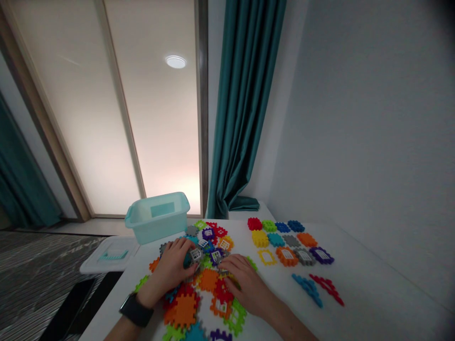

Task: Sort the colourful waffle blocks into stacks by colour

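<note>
Plastic blocks under both hands' fingers

And here's the read-out: nothing legible anywhere! The black smartwatch shows only a dark face, the teal plastic bin has a plain panel with no lettering visible, and the white window inserts on the plastic building tiles are too small and blurred to read.

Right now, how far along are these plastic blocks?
Looks done: neat rows of interlocking plastic blocks lie spaced out on the right of the white table. In hand: the left hand rests on the heap beside a grey window block, and the right hand lies on pieces nearby. Left: the mixed heap, piled and overlapping.
</note>
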Demonstrator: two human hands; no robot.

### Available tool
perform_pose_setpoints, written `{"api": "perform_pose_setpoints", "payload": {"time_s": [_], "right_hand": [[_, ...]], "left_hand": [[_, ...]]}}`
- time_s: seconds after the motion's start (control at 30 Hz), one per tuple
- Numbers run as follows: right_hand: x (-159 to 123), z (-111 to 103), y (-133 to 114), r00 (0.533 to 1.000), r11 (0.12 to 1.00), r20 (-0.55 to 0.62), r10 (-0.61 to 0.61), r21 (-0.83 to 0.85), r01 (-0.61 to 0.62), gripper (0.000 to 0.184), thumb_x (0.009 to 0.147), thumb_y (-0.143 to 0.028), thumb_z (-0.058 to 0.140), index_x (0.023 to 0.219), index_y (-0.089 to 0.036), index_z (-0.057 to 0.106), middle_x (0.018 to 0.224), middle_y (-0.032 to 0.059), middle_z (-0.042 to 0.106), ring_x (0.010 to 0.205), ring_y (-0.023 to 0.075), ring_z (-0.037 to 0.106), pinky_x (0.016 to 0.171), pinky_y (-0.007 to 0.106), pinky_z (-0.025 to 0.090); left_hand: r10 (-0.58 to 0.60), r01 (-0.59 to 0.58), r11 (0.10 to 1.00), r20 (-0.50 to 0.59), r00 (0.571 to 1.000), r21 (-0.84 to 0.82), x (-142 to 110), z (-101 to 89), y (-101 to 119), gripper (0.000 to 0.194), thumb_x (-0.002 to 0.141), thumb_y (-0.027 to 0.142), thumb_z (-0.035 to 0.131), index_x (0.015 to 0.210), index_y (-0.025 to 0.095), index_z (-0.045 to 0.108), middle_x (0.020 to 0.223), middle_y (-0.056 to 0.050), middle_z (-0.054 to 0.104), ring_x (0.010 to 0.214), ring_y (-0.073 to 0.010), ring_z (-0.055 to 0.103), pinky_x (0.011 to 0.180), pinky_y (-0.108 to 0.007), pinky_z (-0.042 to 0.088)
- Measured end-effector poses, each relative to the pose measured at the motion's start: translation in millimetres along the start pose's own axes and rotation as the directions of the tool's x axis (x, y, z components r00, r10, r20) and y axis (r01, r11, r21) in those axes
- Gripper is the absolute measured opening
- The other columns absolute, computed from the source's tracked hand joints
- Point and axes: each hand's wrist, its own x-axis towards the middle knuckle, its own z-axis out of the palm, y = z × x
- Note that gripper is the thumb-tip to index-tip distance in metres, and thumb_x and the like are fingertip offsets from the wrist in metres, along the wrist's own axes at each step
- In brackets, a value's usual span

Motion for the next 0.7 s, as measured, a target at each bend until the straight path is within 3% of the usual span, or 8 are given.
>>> {"api": "perform_pose_setpoints", "payload": {"time_s": [0.13, 0.23, 0.57, 0.7], "right_hand": [[-0.3, 2.2, -0.1, 0.996, 0.996, -0.037, 0.084, 0.033, -0.083, 0.053, 0.085, -0.013, 0.059, 0.136, -0.024, 0.053, 0.131, 0.0084, 0.063, 0.124, 0.0268, 0.054, 0.110, 0.045, 0.040], [-0.3, 3.0, 0.4, 0.991, 0.990, -0.042, 0.131, 0.061, -0.128, 0.068, 0.080, -0.016, 0.066, 0.145, -0.025, 0.045, 0.136, 0.0087, 0.060, 0.126, 0.0273, 0.052, 0.111, 0.044, 0.039], [0.0, 6.8, 4.9, 0.992, 0.993, -0.044, 0.116, 0.042, -0.114, 0.058, 0.078, -0.016, 0.069, 0.135, -0.024, 0.056, 0.133, 0.0093, 0.063, 0.126, 0.0289, 0.053, 0.109, 0.046, 0.040], [-0.5, 8.0, 5.4, 0.993, 0.995, -0.076, 0.093, 0.044, -0.089, 0.056, 0.076, -0.013, 0.068, 0.130, -0.024, 0.058, 0.128, 0.0092, 0.064, 0.123, 0.0295, 0.055, 0.107, 0.047, 0.042]], "left_hand": [[0.216, -0.223, 0.965, -0.062, 0.974, -0.137, -0.6, 5.8, 15.1, 0.033, 0.069, 0.010, 0.068, 0.095, 0.024, 0.053, 0.114, -0.005, 0.065, 0.108, -0.0285, 0.058, 0.094, -0.041, 0.042], [0.283, -0.299, 0.930, -0.102, 0.954, -0.212, -3.3, 12.0, 27.3, 0.039, 0.066, 0.006, 0.071, 0.095, 0.024, 0.052, 0.113, -0.004, 0.064, 0.107, -0.0263, 0.058, 0.095, -0.039, 0.042], [0.297, -0.296, 0.913, -0.041, 0.954, -0.279, -7.3, 15.3, 40.0, 0.035, 0.070, 0.007, 0.076, 0.094, 0.023, 0.056, 0.118, -0.004, 0.062, 0.111, -0.0259, 0.056, 0.098, -0.039, 0.044], [0.297, -0.283, 0.921, 0.012, 0.955, -0.266, -6.4, 15.8, 38.7, 0.041, 0.071, 0.011, 0.077, 0.105, 0.024, 0.058, 0.120, -0.005, 0.062, 0.112, -0.0275, 0.056, 0.098, -0.040, 0.045]]}}
